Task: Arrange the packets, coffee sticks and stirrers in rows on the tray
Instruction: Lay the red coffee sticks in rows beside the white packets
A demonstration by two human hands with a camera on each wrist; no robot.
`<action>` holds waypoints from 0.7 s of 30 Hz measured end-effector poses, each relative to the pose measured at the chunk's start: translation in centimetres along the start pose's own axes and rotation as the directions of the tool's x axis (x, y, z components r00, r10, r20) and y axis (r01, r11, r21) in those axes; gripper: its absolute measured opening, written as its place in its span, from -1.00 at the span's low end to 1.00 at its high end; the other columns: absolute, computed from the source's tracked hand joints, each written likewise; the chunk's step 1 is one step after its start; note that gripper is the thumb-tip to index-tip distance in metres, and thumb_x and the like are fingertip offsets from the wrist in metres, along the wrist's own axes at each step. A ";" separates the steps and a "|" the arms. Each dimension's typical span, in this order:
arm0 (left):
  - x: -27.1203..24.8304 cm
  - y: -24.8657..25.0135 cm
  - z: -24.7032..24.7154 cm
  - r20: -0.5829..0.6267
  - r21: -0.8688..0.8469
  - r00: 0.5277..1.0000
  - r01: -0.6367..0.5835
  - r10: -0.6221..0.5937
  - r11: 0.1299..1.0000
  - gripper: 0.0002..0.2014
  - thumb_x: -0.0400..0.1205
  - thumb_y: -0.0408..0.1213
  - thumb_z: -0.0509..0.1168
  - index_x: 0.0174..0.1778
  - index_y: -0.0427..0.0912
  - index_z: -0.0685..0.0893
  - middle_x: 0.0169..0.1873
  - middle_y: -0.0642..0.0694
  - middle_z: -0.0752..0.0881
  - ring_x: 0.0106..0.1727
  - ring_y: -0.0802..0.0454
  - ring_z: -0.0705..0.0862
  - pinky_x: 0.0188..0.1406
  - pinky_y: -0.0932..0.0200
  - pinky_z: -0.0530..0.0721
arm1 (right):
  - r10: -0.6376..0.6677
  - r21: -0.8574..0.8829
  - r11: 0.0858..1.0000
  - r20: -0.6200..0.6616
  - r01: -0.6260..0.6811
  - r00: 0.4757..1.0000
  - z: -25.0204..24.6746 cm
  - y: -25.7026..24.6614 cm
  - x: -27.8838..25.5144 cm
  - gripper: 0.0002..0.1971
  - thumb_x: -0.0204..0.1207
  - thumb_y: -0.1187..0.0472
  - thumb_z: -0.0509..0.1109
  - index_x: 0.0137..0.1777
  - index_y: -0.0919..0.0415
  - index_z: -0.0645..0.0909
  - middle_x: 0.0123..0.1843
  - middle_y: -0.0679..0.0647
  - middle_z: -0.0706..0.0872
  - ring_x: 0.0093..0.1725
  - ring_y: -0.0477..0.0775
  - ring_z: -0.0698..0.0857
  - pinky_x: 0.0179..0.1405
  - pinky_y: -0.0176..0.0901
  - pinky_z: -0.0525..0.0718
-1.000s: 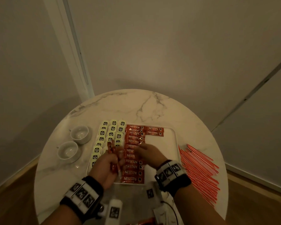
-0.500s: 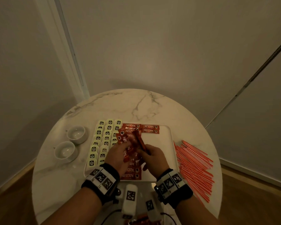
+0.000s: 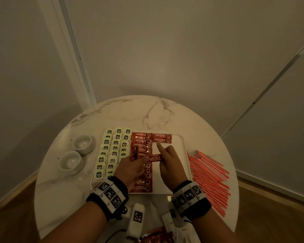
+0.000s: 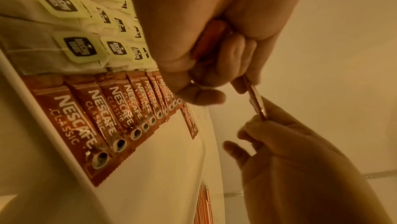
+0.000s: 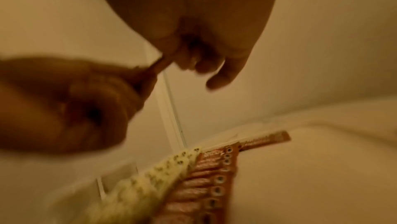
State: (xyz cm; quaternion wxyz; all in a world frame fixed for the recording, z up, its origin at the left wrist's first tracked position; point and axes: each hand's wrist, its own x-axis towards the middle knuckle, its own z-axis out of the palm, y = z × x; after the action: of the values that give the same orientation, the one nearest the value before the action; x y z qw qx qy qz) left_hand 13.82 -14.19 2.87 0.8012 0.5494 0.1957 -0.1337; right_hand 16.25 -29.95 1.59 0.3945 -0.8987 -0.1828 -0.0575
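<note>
Coffee sticks (image 3: pixel 142 149), red, lie in a col. down the tray (image 3: pixel 181 165) centre, overlapping, running from far edge to near edge; two more sticks (image 3: pixel 162 138) sit side by side at far centre-right, just right of that col. Tray is white, rectangular, on a round marble bench (image 3: pixel 112 116).

Packets (image 3: pixel 112 149), pale yellow w/ dark labels, fill the tray's left part in approx. three cols., touching the stick col. along its left side.

Left hand (image 3: pixel 132 170) hovers over the stick col., grip curled round a small bunch of sticks (image 3: pixel 135 153); bunch sticks up toward the far side. One single stick (image 3: pixel 154 157) spans between both hands, lying crosswise above the tray. Right hand (image 3: pixel 170 168) pinches that stick's right end w/ thumb and curled fingers; index finger (image 3: pixel 159 147) is straight, pointing far toward the two-stick pair, not touching it. Left wrist view shows the single stick (image 4: pixel 256 99) edge-on, held at both ends. Right wrist view is blurred; grip detail unclear there.

Stirrers (image 3: pixel 209 179), red and thin, lie in a loose fanned pile on the bench right of the tray, off the tray. Two white cups (image 3: pixel 76 149) stand on the bench left of the tray, well apart from the hands. More red sticks (image 3: pixel 154 235) show at the near edge of the bench, partly cut off.
</note>
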 end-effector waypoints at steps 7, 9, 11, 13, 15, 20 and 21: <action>0.0 0.3 -0.2 -0.072 0.124 0.995 -0.055 0.064 0.991 -0.88 0.63 -0.26 0.36 -0.12 -0.24 0.70 -0.58 0.01 0.63 -0.65 0.17 0.51 -0.57 0.25 0.50 | 0.231 0.287 0.896 0.348 -0.338 0.909 -2.3 -0.7 0.3 -0.82 0.57 0.06 0.44 -0.05 0.16 0.77 -0.30 -0.17 0.74 -0.28 -0.29 0.67 -0.19 -0.44 0.56; 0.0 0.5 0.0 -0.083 0.079 0.995 -0.057 0.064 0.995 -0.85 0.65 -0.28 0.33 -0.21 -0.23 0.65 -0.65 0.04 0.53 -0.68 0.16 0.40 -0.64 0.28 0.44 | 0.221 0.339 0.861 0.419 -0.378 0.881 -2.3 -0.7 0.2 -0.79 0.58 0.09 0.43 -0.12 0.24 0.72 -0.42 -0.16 0.67 -0.39 -0.28 0.61 -0.24 -0.42 0.54; -0.1 0.4 0.1 -0.099 0.032 0.993 -0.063 0.065 0.998 -0.81 0.65 -0.22 0.33 -0.25 -0.21 0.62 -0.64 0.03 0.46 -0.67 0.15 0.34 -0.65 0.27 0.40 | 0.231 0.386 0.807 0.491 -0.447 0.840 -2.3 -0.9 0.1 -0.79 0.60 0.11 0.40 -0.11 0.27 0.67 -0.44 -0.16 0.64 -0.45 -0.28 0.56 -0.34 -0.40 0.51; -0.2 0.2 0.3 -0.109 0.025 0.991 -0.069 0.072 0.997 -0.77 0.61 -0.13 0.37 -0.25 -0.21 0.64 -0.62 0.02 0.42 -0.64 0.14 0.31 -0.62 0.24 0.40 | 0.299 0.439 0.724 0.496 -0.532 0.815 -2.0 -1.2 0.1 -0.80 0.61 0.09 0.38 -0.11 0.22 0.63 -0.40 -0.11 0.62 -0.51 -0.25 0.50 -0.45 -0.34 0.46; -0.3 -0.4 0.5 -0.102 0.114 0.992 -0.064 0.075 0.991 -0.75 0.57 -0.05 0.41 -0.20 -0.18 0.70 -0.57 0.00 0.55 -0.58 0.12 0.45 -0.48 0.17 0.56 | 0.391 0.536 0.595 0.457 -0.598 0.799 -1.4 -1.6 0.2 -0.78 0.60 0.07 0.38 -0.14 0.22 0.58 -0.38 0.01 0.57 -0.53 -0.17 0.45 -0.53 -0.28 0.40; -0.3 -1.2 0.3 -0.074 0.169 0.997 0.010 0.003 0.986 -0.77 0.53 -0.05 0.45 0.03 -0.06 0.78 -0.09 -0.17 0.84 -0.02 -0.21 0.81 0.18 -0.30 0.69 | 0.435 0.480 0.581 0.499 -0.658 0.749 -0.6 -2.0 0.2 -0.71 0.63 0.08 0.34 -0.25 0.25 0.65 -0.38 0.13 0.64 -0.53 -0.03 0.49 -0.58 -0.24 0.41; -0.3 -1.0 0.3 -0.081 0.185 0.997 0.016 -0.001 0.983 -0.81 0.55 -0.10 0.44 0.01 -0.08 0.78 -0.09 -0.17 0.84 -0.02 -0.21 0.81 0.17 -0.32 0.69 | 0.439 0.433 0.606 0.518 -0.667 0.734 -0.7 -1.9 0.2 -0.70 0.64 0.07 0.32 -0.23 0.25 0.67 -0.35 0.14 0.67 -0.51 -0.02 0.53 -0.57 -0.24 0.45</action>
State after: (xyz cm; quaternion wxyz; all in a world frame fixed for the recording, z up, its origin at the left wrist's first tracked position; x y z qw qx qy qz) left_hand 13.15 -14.80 2.33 0.7374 0.6258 0.2170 -0.1325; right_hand 15.78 -29.20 3.43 0.6116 -0.7333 0.0328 0.2954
